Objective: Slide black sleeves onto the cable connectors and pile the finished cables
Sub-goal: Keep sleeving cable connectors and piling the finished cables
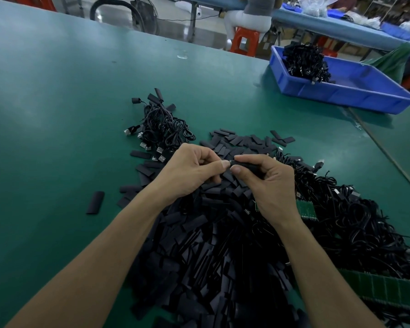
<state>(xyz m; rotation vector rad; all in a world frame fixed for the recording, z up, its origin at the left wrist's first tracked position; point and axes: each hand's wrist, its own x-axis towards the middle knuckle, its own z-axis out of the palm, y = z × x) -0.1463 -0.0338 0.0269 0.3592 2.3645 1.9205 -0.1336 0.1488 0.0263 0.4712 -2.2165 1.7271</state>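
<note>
Both hands meet over the green table [57, 95]: right hand [268, 183] pinches a short flat black rubbery sleeve [245, 165], left hand [189, 169] pinches the connector end. Sleeve looks light, soft, squashable; best held by its edges.

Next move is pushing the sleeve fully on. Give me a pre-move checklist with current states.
1. Right hand pinches a sleeve: ok.
2. Left hand pinches the connector at the sleeve's mouth: ok.
3. Connector seated in the sleeve: cannot tell, fingers hide it.
4. Finished cables lie piled on the table, to the left: ok.
5. Loose sleeves heaped under both hands: ok.
</note>
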